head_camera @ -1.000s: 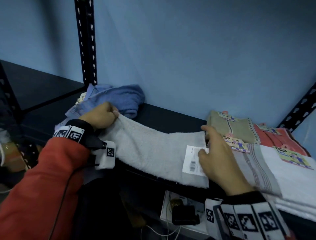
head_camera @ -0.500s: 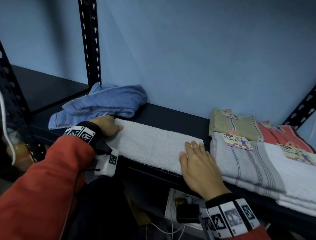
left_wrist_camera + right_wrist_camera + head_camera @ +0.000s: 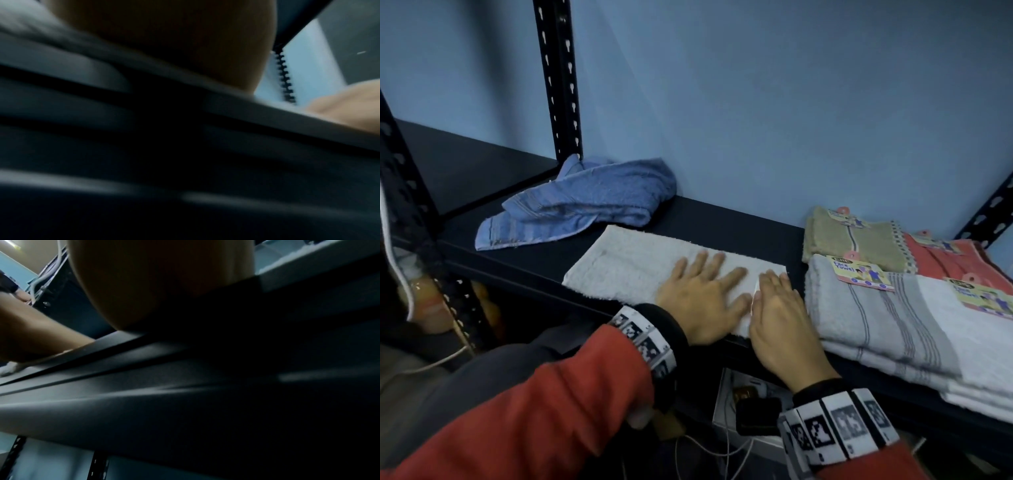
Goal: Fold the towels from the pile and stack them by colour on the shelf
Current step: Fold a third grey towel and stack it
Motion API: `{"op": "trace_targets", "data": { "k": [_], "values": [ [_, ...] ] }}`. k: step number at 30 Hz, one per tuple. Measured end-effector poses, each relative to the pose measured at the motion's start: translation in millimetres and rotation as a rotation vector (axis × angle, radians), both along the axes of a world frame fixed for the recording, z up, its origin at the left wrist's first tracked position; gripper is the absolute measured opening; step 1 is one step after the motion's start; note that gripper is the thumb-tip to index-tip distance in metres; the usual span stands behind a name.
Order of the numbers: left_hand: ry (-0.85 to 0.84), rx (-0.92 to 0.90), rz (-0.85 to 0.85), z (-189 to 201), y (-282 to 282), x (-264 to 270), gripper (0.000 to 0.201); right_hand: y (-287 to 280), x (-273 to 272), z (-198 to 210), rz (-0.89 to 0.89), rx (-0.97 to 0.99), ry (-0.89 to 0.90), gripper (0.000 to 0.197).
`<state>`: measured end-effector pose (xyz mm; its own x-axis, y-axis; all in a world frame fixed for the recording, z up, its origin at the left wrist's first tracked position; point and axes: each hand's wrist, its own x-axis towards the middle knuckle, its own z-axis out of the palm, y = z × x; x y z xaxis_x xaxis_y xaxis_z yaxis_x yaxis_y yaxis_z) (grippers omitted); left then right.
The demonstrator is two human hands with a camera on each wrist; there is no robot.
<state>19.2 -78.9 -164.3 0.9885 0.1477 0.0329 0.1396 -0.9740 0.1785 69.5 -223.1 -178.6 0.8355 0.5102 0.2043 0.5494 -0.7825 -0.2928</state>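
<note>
A white towel, folded lengthwise, lies flat along the front of the black shelf. My left hand presses flat on its right half with fingers spread. Beside it my right hand lies flat on the towel's right end, fingers straight, next to a white label edge. A crumpled blue towel sits behind at the left. At the right are folded towels: a grey-striped white stack, a beige one and a coral one. Both wrist views are dark and blurred, showing only palm and shelf edge.
Black perforated uprights stand at the back left and at the far right. A blue wall backs the shelf. Below the shelf edge are a box with cables and other clutter. Bare shelf shows between the white towel and the wall.
My left hand left the towel's left end and slid right, now flat beside my right hand. The towel was folded over and its label is nearly covered.
</note>
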Motion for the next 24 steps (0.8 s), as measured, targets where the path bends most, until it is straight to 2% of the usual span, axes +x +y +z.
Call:
{"op": "trace_targets", "data": {
  "k": [4, 7, 9, 10, 12, 14, 15, 18, 21, 24],
  "values": [
    [0.198, -0.001, 0.377, 13, 69, -6, 0.086, 0, 1, -2, 0.003, -0.001, -0.005, 0.050],
    [0.190, -0.061, 0.553, 16, 93, -9, 0.091, 0, 1, -3, 0.012, 0.002, 0.001, 0.050],
    [0.048, -0.076, 0.525, 17, 84, -3, 0.082, 1, 0, -3, 0.007, 0.015, -0.012, 0.049],
    [-0.045, -0.070, 0.429, 17, 71, 0, 0.074, 2, 0, -3, 0.004, 0.025, -0.025, 0.049],
    [-0.151, -0.083, 0.099, 14, 37, 3, 0.063, 2, 0, -2, 0.006, 0.039, -0.041, 0.048],
    [-0.105, -0.051, -0.172, 5, 6, 3, 0.056, 1, 0, -1, 0.013, 0.038, -0.036, 0.048],
    [-0.069, -0.013, -0.214, 2, -2, 3, 0.055, 1, 0, -1, 0.017, 0.033, -0.031, 0.048],
    [0.022, -0.020, -0.083, 4, 16, 4, 0.058, 1, 0, -2, 0.014, 0.026, -0.050, 0.048],
    [0.062, -0.044, 0.210, 9, 72, 1, 0.065, 1, 1, -3, 0.002, 0.035, -0.059, 0.045],
    [0.014, -0.068, 0.331, 8, 118, -2, 0.063, 2, -9, 5, -0.021, -0.050, -0.208, 0.023]
  ]
}}
